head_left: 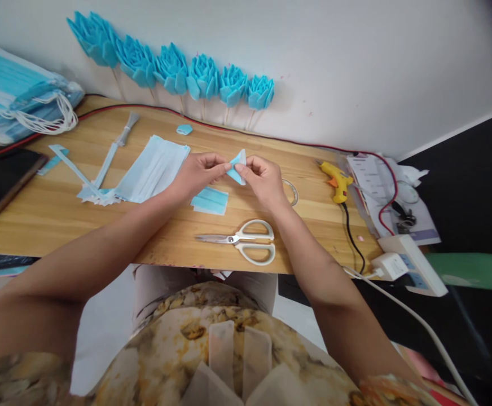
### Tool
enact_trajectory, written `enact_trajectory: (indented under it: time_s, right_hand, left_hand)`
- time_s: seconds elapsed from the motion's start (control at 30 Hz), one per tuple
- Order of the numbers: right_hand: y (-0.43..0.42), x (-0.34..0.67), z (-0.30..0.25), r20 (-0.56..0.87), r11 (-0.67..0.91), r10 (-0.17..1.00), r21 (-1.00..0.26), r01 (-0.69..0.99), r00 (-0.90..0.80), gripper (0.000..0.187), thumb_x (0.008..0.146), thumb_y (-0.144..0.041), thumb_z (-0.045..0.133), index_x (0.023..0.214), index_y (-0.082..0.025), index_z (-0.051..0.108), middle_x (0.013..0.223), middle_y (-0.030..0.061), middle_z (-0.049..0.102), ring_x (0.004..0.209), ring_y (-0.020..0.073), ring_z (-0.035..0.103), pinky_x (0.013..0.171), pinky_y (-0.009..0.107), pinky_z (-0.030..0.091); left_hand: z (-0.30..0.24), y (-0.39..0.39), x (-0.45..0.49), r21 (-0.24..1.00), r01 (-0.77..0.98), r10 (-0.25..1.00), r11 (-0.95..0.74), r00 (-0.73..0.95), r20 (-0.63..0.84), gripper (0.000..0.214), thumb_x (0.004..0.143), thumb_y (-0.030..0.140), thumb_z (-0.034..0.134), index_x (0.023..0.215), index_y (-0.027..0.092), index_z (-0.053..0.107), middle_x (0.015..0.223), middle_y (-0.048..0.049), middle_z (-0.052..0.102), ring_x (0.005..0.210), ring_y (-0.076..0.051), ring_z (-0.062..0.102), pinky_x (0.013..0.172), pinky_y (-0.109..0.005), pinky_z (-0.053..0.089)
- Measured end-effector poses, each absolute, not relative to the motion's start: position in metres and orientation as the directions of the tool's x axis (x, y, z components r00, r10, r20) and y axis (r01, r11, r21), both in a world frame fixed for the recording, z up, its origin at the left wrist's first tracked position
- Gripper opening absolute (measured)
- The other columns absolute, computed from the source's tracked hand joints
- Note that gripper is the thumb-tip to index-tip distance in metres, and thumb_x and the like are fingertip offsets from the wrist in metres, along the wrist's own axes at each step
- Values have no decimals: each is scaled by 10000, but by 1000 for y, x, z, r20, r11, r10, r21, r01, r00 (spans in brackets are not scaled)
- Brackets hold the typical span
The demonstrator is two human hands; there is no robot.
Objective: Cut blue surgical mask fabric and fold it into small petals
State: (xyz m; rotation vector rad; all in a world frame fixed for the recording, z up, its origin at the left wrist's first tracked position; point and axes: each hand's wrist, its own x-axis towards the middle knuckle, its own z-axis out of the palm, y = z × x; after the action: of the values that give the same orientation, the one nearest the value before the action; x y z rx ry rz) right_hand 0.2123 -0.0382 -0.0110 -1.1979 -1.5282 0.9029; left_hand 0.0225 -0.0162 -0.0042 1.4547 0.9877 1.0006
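Between my two hands is a small folded piece of blue and white mask fabric (pixel 236 167), raised above the wooden table. My left hand (pixel 199 172) pinches its left side, and my right hand (pixel 265 175) pinches its right side with the thumb on its face. Below the hands lies a cut blue mask piece (pixel 210 201). A larger pleated sheet of mask fabric (pixel 155 169) lies left of my left hand. White-handled scissors (pixel 240 239) rest near the front edge, blades pointing left. A roll of tape (pixel 291 193) is partly hidden behind my right wrist.
Several blue fabric flowers on sticks (pixel 172 67) lean against the wall. Stacked masks (pixel 21 93) and a phone (pixel 7 180) lie left, with cut strips (pixel 102 175) nearby. A yellow glue gun (pixel 337 180), its cord and a power strip (pixel 413 265) are on the right.
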Motion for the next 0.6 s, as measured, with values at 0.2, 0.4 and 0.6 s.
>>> enact_trajectory:
  time_s: [0.2,0.4,0.6]
  right_hand:
    - [-39,211,-10,218,230,973,-942,244,-75,392,800,-586,768,775,-204,684,657,-35,578,618,107,471,591,268,361]
    - [-40,211,-9,232,240,971,-931,275,-59,373,809,-541,751,705,-202,635,623,-41,544,598,102,447,579,270,338]
    - [-41,211,-9,240,250,968,-932,262,-71,362,824,-523,745,703,-206,619,623,-43,548,586,98,449,573,267,344]
  left_hand:
    - [-10,-12,21,980,119,945,-158,305,116,372,782,508,770,734,149,683,636,2,605,610,-109,508,575,-230,398]
    - [-9,-13,21,963,150,928,-225,334,165,389,817,528,735,719,158,665,654,-5,618,618,-110,501,590,-239,390]
    - [-8,-15,22,960,146,902,-238,400,163,441,796,589,756,748,152,725,636,-4,618,589,-109,467,543,-246,340]
